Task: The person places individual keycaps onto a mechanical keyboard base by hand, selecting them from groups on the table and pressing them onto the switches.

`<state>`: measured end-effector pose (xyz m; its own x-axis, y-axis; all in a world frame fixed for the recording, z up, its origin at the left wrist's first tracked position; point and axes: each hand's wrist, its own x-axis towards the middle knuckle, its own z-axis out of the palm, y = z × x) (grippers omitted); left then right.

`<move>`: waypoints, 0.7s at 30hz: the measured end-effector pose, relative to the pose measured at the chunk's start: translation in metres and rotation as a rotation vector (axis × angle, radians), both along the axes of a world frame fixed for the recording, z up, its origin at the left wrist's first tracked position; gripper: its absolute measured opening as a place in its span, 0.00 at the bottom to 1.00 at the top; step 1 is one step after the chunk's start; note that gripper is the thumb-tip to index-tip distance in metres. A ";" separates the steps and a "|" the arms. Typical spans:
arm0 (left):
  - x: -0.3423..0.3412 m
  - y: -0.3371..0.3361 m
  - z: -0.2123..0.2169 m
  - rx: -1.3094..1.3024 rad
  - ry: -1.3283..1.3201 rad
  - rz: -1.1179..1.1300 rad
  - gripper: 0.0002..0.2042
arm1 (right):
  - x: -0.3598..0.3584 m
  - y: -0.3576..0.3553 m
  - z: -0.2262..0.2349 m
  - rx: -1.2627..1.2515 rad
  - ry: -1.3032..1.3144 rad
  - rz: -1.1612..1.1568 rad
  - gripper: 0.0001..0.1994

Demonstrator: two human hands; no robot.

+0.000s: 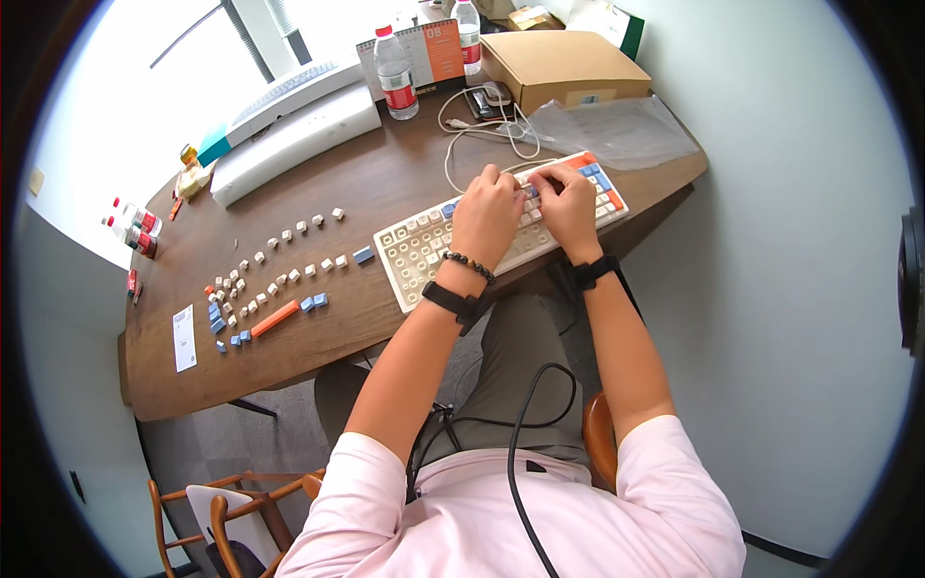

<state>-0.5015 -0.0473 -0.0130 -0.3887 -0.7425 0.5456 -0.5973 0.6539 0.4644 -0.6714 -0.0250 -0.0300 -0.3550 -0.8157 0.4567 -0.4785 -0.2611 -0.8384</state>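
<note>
Both hands on the keyboard (421,252), which lies w/ its front along the tabletop's (385,173) near edge, toward the right end. Left hand (487,217) & right hand (567,202) are curled, fingertips pressed together over mid-right keys; can't tell if anything's pinched. Loose keycaps (275,275) are scattered left of the keyboard, toward the near-left corner.

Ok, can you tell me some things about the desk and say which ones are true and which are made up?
1. Both hands, left hand and right hand, are on the keyboard. True.
2. Loose keycaps lie on the table left of the keyboard. True.
3. The cardboard box is on the floor. False: it sits on the table.
4. The long orange keycap is fitted on the keyboard. False: it lies loose on the table.
5. A water bottle stands upright. True.
</note>
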 end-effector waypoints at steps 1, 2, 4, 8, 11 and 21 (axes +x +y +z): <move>0.002 0.001 0.001 0.000 0.000 0.007 0.09 | 0.002 0.002 0.001 -0.010 0.003 -0.006 0.04; 0.005 0.001 0.001 0.040 0.021 -0.015 0.09 | 0.003 0.002 0.000 -0.020 0.005 -0.010 0.04; 0.011 0.001 0.001 0.080 0.040 -0.022 0.09 | 0.006 -0.002 -0.001 -0.015 -0.004 0.011 0.04; 0.011 -0.002 -0.003 0.037 0.055 0.010 0.08 | 0.003 -0.006 -0.007 -0.115 0.133 -0.033 0.06; 0.019 0.004 0.017 0.063 0.194 -0.006 0.07 | -0.007 0.002 -0.005 -0.039 0.127 -0.057 0.07; 0.208 -0.063 0.029 0.037 -0.204 0.286 0.07 | 0.008 -0.001 -0.002 -0.056 0.082 -0.024 0.06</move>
